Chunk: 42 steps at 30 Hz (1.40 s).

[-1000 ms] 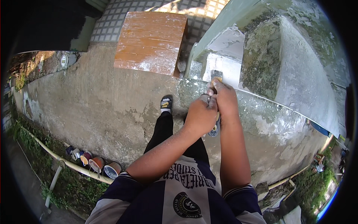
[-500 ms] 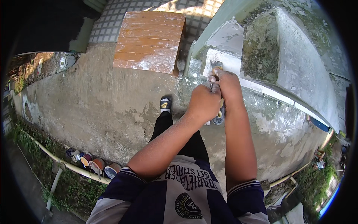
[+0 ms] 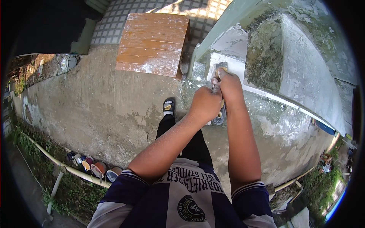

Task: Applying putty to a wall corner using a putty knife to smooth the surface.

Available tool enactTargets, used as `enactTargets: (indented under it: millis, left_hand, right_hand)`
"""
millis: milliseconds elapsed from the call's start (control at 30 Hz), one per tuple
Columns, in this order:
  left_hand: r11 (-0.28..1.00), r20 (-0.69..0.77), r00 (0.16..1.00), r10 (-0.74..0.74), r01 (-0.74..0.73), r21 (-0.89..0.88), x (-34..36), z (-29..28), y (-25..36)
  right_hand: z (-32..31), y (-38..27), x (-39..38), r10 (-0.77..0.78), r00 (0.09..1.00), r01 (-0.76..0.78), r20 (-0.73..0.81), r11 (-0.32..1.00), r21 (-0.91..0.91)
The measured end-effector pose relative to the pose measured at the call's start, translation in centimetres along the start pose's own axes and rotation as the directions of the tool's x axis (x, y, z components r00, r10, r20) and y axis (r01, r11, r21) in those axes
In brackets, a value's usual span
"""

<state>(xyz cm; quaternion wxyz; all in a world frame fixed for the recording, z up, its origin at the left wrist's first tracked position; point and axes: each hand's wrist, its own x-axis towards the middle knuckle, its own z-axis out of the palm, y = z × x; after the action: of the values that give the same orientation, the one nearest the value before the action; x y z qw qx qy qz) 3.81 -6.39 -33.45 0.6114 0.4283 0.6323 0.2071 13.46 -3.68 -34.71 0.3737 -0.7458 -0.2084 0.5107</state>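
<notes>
Both hands meet in front of me, above the foot of a pale wall. My right hand (image 3: 232, 86) is closed on a scraper (image 3: 221, 66), which has a flat grey blade and a yellowish part under the fingers. My left hand (image 3: 206, 102) is closed just beside and below it, its fingers touching the right hand. A small yellowish end shows at its edge, but what it grips is mostly hidden. Whitish dust coats the fingers. Past the blade lies a white-coated ledge (image 3: 235, 68) at the base of the wall.
A brown slatted wooden box (image 3: 152, 43) with white smears stands ahead on the left. To the right rises a rough, patchy wall (image 3: 304, 64). Several pots (image 3: 99, 169) line a bamboo rail at lower left. My sandalled foot (image 3: 169, 106) rests on worn concrete (image 3: 95, 91).
Both hands have shifted slightly left, still together. The scraper's blade stays over nearly the same spot by the white ledge.
</notes>
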Motion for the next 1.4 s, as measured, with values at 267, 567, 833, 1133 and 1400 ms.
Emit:
enactTargets:
  millis: [267, 567, 833, 1133, 1400]
  left_hand:
    - [1.0, -0.01, 1.0, -0.029, 0.029, 0.01, 0.7, 0.5, 1.2]
    - [0.997, 0.052, 0.997, 0.057, -0.06, 0.057, -3.2, 0.6, -2.0]
    - [0.998, 0.011, 1.0, -0.02, 0.019, 0.064, -1.5, -0.6, 0.9]
    - [0.997, 0.08, 0.996, -0.041, 0.036, 0.064, 0.5, -0.6, 1.3]
    - [0.989, 0.031, 0.99, 0.138, -0.14, 0.049, -3.5, -0.1, -2.8]
  right_hand:
    - [0.1, -0.4, 1.2, 0.013, 1.0, -0.016, 0.02, 0.993, 0.115]
    - [-0.8, 1.6, -3.1, 0.204, 0.979, -0.203, 0.019, 0.977, -0.057]
    - [0.4, 1.0, -0.2, 0.131, 0.989, -0.141, 0.071, 0.975, 0.169]
    - [0.7, -0.8, 1.7, 0.075, 0.996, -0.078, 0.037, 0.995, 0.061]
    - [0.0, 2.7, -3.9, 0.208, 0.978, -0.208, 0.016, 0.974, 0.089]
